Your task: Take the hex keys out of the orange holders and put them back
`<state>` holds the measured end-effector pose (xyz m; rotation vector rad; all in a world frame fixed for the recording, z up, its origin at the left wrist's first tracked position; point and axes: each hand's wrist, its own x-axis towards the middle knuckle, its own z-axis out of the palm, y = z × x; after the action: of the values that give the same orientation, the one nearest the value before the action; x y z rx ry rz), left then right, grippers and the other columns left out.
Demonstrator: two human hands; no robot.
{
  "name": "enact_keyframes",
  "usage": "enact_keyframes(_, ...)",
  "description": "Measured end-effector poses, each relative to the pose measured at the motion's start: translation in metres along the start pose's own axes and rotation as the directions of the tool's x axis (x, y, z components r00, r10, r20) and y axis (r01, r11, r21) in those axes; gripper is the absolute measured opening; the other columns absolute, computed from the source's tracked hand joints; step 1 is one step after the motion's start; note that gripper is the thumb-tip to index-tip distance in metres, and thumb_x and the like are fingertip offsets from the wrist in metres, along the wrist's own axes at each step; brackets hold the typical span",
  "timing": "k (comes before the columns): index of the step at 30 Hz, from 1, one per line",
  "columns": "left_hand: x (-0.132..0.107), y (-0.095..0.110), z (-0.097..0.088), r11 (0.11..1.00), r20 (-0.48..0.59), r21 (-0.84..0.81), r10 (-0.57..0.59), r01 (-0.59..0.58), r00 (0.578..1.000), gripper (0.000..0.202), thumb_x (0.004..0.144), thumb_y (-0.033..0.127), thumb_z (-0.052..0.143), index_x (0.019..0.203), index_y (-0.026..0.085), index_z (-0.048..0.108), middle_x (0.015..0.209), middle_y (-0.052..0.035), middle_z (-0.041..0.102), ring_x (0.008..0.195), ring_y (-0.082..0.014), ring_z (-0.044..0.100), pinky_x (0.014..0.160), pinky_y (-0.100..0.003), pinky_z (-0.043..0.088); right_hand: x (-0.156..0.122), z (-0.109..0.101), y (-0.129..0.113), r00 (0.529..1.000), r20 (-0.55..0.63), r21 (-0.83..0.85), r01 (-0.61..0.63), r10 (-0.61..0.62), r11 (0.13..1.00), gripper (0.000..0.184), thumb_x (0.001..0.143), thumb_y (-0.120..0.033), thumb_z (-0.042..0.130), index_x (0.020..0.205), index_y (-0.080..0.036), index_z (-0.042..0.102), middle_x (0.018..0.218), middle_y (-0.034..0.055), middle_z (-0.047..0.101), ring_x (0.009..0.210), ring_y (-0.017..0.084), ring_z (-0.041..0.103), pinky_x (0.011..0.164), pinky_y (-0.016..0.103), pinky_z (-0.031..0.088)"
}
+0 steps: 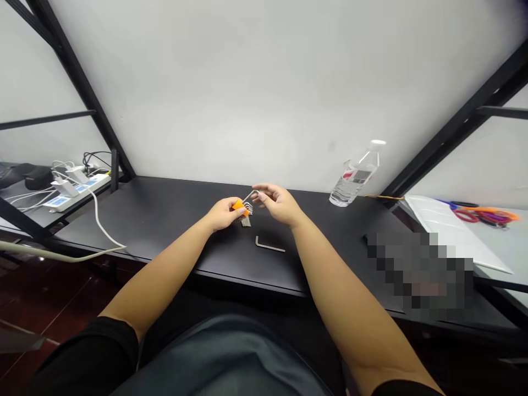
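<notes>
My left hand [223, 212] is closed round an orange holder [238, 205] that carries a set of metal hex keys [247, 211], held a little above the black desk [165, 220]. My right hand [277, 201] pinches the long end of one hex key [249, 196] that sticks out of the holder. A single loose L-shaped hex key [269, 245] lies flat on the desk just in front of my hands.
A clear plastic water bottle [355, 176] stands at the back right by the wall. A white power strip [72, 190] with chargers and a cable [99, 225] sits at the left. White paper [449, 231] and scissors [482, 213] lie at the right, beside black frame struts [462, 124].
</notes>
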<state>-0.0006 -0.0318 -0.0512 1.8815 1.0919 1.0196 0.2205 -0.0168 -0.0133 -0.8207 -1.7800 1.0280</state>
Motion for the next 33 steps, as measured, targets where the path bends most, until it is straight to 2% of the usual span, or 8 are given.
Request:
enact_keyframes(7, 0.000, 0.000, 0.000, 1.000, -0.011, -0.008, 0.006, -0.006, 1.000, 0.025, 0.087, 0.038, 0.066, 0.096, 0.015, 0.070, 0.090, -0.0074, 0.072, 0.077, -0.0171, 0.065, 0.076, -0.029, 0.050, 0.002, 0.001, 0.003, 0.999, -0.019, 0.062, -0.038, 0.039, 0.997, 0.026, 0.090, -0.039, 0.068, 0.108, -0.021, 0.067, 0.108, 0.0097, 0.077, 0.093, 0.022, 0.074, 0.084, 0.039, 0.059)
enact_keyframes(13, -0.002, 0.006, -0.001, 0.987, -0.083, 0.163, 0.024, -0.011, 0.996, 0.022, 0.085, 0.038, 0.066, 0.090, 0.017, 0.072, 0.082, -0.0037, 0.072, 0.073, -0.0166, 0.063, 0.071, -0.028, 0.048, 0.004, 0.001, 0.005, 0.987, -0.077, 0.056, -0.138, 0.142, 0.989, 0.032, 0.083, -0.045, 0.074, 0.101, -0.018, 0.076, 0.102, 0.0114, 0.079, 0.092, 0.025, 0.075, 0.080, 0.038, 0.060)
enact_keyframes(19, -0.004, 0.010, 0.001, 0.977, -0.067, 0.214, 0.026, -0.011, 0.997, 0.023, 0.084, 0.039, 0.065, 0.090, 0.019, 0.073, 0.084, -0.0022, 0.074, 0.074, -0.0168, 0.065, 0.072, -0.028, 0.048, 0.001, 0.002, 0.002, 0.992, 0.024, -0.227, -0.117, 0.126, 0.967, 0.030, 0.081, -0.046, 0.074, 0.098, -0.023, 0.082, 0.101, 0.0052, 0.080, 0.099, 0.026, 0.072, 0.091, 0.039, 0.055)
enact_keyframes(24, -0.004, 0.011, 0.001, 0.969, -0.074, 0.246, 0.035, -0.016, 0.997, 0.023, 0.084, 0.039, 0.064, 0.091, 0.018, 0.072, 0.085, -0.0023, 0.074, 0.074, -0.0169, 0.064, 0.071, -0.028, 0.048, -0.002, -0.004, -0.009, 0.973, 0.173, -0.472, -0.057, 0.155, 0.880, 0.035, 0.086, -0.052, 0.064, 0.096, -0.023, 0.079, 0.094, 0.0038, 0.079, 0.087, 0.021, 0.069, 0.076, 0.031, 0.051)
enact_keyframes(26, -0.003, 0.011, 0.000, 0.966, -0.087, 0.258, 0.033, -0.009, 0.996, 0.023, 0.084, 0.040, 0.064, 0.089, 0.019, 0.071, 0.083, -0.0018, 0.073, 0.073, -0.0166, 0.063, 0.069, -0.028, 0.047, -0.005, -0.012, -0.015, 0.928, 0.271, -0.592, -0.049, 0.256, 0.804, 0.039, 0.080, -0.059, 0.069, 0.089, -0.022, 0.076, 0.087, 0.0031, 0.076, 0.078, 0.020, 0.066, 0.067, 0.029, 0.047)
enact_keyframes(30, -0.003, 0.009, -0.001, 0.969, -0.085, 0.246, 0.024, -0.002, 0.996, 0.021, 0.084, 0.038, 0.063, 0.087, 0.019, 0.070, 0.083, -0.0019, 0.072, 0.073, -0.0164, 0.063, 0.070, -0.028, 0.047, -0.013, -0.017, -0.027, 0.701, 0.441, -0.758, -0.042, 0.560, 0.650, 0.041, 0.065, -0.061, 0.080, 0.076, -0.022, 0.073, 0.077, 0.0015, 0.072, 0.071, 0.018, 0.061, 0.059, 0.028, 0.040)
enact_keyframes(31, -0.003, 0.009, 0.000, 0.971, -0.079, 0.237, 0.024, -0.005, 0.997, 0.021, 0.084, 0.038, 0.063, 0.087, 0.019, 0.069, 0.084, -0.0021, 0.072, 0.073, -0.0165, 0.063, 0.071, -0.028, 0.048, -0.015, -0.013, -0.030, 0.669, 0.450, -0.780, -0.029, 0.592, 0.625, 0.039, 0.065, -0.059, 0.080, 0.076, -0.022, 0.073, 0.078, 0.0015, 0.072, 0.071, 0.019, 0.062, 0.058, 0.028, 0.040)
enact_keyframes(33, -0.002, 0.008, 0.000, 0.973, -0.075, 0.230, 0.025, -0.007, 0.997, 0.021, 0.084, 0.039, 0.064, 0.087, 0.019, 0.069, 0.084, -0.0022, 0.072, 0.074, -0.0166, 0.063, 0.071, -0.028, 0.048, -0.018, -0.001, -0.036, 0.667, 0.431, -0.820, 0.010, 0.607, 0.572, 0.029, 0.069, -0.050, 0.077, 0.078, -0.023, 0.072, 0.081, 0.0018, 0.073, 0.072, 0.019, 0.063, 0.058, 0.028, 0.039)
